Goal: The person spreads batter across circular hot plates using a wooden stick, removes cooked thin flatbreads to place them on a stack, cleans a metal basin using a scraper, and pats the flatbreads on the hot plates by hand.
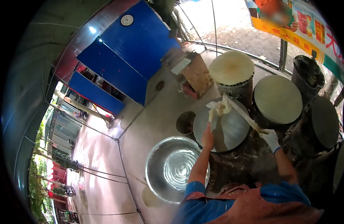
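White-gloved right fingers [266, 133] clasp a long, pale, narrow stick [244, 116]; whether the left fingers [208, 131] hold anything is unclear.

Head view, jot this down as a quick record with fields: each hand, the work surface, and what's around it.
Left hand: bare, at pale dough-like lump; exact grip unclear
Right hand: white-gloved, gripping long pale paddle
Work surface: round griddle; lump on or just above it
Left of griddle: shiny metal basin
Beyond griddle: cardboard box
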Available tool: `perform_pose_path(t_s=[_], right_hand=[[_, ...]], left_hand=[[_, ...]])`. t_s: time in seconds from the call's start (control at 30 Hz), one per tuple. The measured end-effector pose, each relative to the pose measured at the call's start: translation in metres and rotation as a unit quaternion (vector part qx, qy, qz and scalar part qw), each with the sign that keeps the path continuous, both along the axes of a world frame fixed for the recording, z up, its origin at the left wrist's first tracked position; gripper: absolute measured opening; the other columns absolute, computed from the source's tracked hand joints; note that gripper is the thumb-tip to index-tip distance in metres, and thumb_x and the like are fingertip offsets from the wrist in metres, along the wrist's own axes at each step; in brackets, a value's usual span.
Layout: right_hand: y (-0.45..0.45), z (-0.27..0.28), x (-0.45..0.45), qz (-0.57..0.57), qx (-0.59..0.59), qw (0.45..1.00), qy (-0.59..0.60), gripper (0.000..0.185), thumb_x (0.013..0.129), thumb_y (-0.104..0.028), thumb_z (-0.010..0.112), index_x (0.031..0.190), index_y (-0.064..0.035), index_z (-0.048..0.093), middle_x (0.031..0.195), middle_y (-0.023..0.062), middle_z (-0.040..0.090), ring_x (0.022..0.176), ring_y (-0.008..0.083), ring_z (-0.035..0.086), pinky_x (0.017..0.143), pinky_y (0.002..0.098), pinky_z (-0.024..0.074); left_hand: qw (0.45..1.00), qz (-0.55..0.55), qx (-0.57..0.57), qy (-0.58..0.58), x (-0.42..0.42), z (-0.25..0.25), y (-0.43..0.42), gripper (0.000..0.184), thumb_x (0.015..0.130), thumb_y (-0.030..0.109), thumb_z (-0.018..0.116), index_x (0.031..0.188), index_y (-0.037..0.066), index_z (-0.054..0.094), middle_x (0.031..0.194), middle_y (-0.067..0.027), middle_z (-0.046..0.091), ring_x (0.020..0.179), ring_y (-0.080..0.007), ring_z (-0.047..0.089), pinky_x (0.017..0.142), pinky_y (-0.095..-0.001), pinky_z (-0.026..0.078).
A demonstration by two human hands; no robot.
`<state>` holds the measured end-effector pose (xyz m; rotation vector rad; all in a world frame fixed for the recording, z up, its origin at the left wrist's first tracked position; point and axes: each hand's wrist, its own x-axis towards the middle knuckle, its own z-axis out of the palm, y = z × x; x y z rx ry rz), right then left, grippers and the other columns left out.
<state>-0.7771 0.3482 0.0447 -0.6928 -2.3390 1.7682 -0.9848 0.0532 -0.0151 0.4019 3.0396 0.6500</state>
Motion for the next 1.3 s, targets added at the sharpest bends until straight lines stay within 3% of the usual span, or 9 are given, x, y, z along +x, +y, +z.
perform_pose_path(t_s=[0.07, 0.17, 0.23, 0.37, 0.53, 0.67, 0.83, 0.93, 1.3], right_hand=[[-0.029, -0.030, -0.024, -0.085, -0.181, 0.971, 0.134, 0.032, 0.077, -0.008, 0.066, 0.107, 0.0043, 0.064, 0.091, 0.0124, 0.070, 0.082, 0.0175, 0.064, 0.075, 0.0263, 0.0473], [-0.043, -0.046, -0.055, 0.020, 0.206, 0.977, -0.058, 0.029, 0.083, -0.029, 0.059, 0.103, -0.0095, 0.067, 0.090, 0.0164, 0.066, 0.082, 0.0276, 0.063, 0.074, 0.0352, 0.0486], [-0.032, -0.049, -0.057, 0.013, 0.353, 0.932, -0.079, 0.026, 0.086, -0.033, 0.054, 0.093, -0.0113, 0.066, 0.080, 0.0160, 0.064, 0.082, 0.0340, 0.061, 0.070, 0.0444, 0.0470], [-0.057, -0.067, -0.084, -0.069, -0.061, 0.996, -0.007, 0.038, 0.080, -0.030, 0.061, 0.106, -0.0033, 0.067, 0.100, 0.0160, 0.067, 0.092, 0.0231, 0.065, 0.081, 0.0309, 0.0462], [-0.063, -0.003, -0.108, 0.017, 0.286, 0.953, -0.097, 0.033, 0.082, -0.022, 0.058, 0.106, -0.0006, 0.065, 0.101, 0.0174, 0.066, 0.091, 0.0267, 0.064, 0.082, 0.0310, 0.0476], [-0.069, -0.059, -0.088, -0.081, -0.068, 0.994, 0.002, 0.030, 0.085, -0.022, 0.059, 0.105, -0.0010, 0.066, 0.094, 0.0108, 0.069, 0.086, 0.0228, 0.065, 0.077, 0.0340, 0.0483], [-0.101, -0.009, -0.110, 0.036, 0.188, 0.980, -0.049, 0.031, 0.078, -0.026, 0.065, 0.100, -0.0037, 0.069, 0.088, 0.0104, 0.070, 0.084, 0.0245, 0.065, 0.076, 0.0330, 0.0483], [-0.036, -0.085, -0.095, -0.044, -0.130, 0.989, 0.045, 0.030, 0.078, -0.020, 0.065, 0.097, 0.0041, 0.067, 0.085, 0.0121, 0.069, 0.080, 0.0198, 0.065, 0.072, 0.0306, 0.0491], [-0.002, -0.071, -0.121, -0.005, -0.264, 0.964, -0.005, 0.032, 0.072, -0.015, 0.074, 0.095, 0.0055, 0.068, 0.087, 0.0112, 0.068, 0.074, 0.0184, 0.062, 0.073, 0.0298, 0.0485]], left_hand=[[1.000, -0.012, -0.011, 0.016, -0.017, -0.026, -0.004, 0.065, 0.085, 0.011, 0.046, 0.143, 0.030, 0.025, 0.105, -0.0207, 0.059, 0.085, -0.0403, 0.059, 0.070, -0.0469, 0.047], [0.995, 0.032, 0.079, -0.051, -0.008, 0.032, 0.007, 0.065, 0.085, 0.009, 0.049, 0.144, 0.023, 0.027, 0.110, -0.0167, 0.058, 0.082, -0.0390, 0.059, 0.069, -0.0477, 0.046], [0.955, -0.005, 0.211, 0.210, -0.039, 0.035, -0.003, 0.066, 0.083, 0.005, 0.051, 0.144, 0.017, 0.027, 0.114, -0.0173, 0.057, 0.081, -0.0353, 0.061, 0.070, -0.0448, 0.047], [0.915, -0.001, 0.403, 0.028, -0.018, 0.088, -0.043, 0.066, 0.084, -0.003, 0.051, 0.144, 0.006, 0.026, 0.131, -0.0178, 0.050, 0.102, -0.0181, 0.056, 0.086, -0.0301, 0.044], [0.945, 0.068, 0.264, -0.180, 0.084, 0.030, -0.123, 0.061, 0.084, 0.003, 0.051, 0.142, 0.009, 0.032, 0.130, -0.0169, 0.051, 0.112, -0.0222, 0.053, 0.091, -0.0312, 0.042], [0.902, 0.113, 0.336, -0.244, 0.171, 0.030, -0.161, 0.060, 0.082, 0.002, 0.049, 0.140, 0.008, 0.034, 0.135, -0.0173, 0.047, 0.119, -0.0278, 0.050, 0.096, -0.0332, 0.039], [0.925, 0.070, 0.326, -0.182, 0.204, 0.017, -0.173, 0.060, 0.081, 0.001, 0.048, 0.140, 0.003, 0.034, 0.138, -0.0170, 0.044, 0.127, -0.0238, 0.043, 0.101, -0.0292, 0.033], [0.932, 0.072, 0.304, -0.184, 0.205, 0.016, -0.182, 0.059, 0.081, -0.001, 0.048, 0.139, -0.002, 0.033, 0.139, -0.0184, 0.041, 0.131, -0.0221, 0.038, 0.104, -0.0282, 0.030], [0.964, 0.080, 0.240, -0.085, 0.231, 0.007, -0.151, 0.063, 0.080, 0.002, 0.052, 0.140, 0.001, 0.031, 0.132, -0.0234, 0.047, 0.119, -0.0292, 0.051, 0.089, -0.0312, 0.043]])
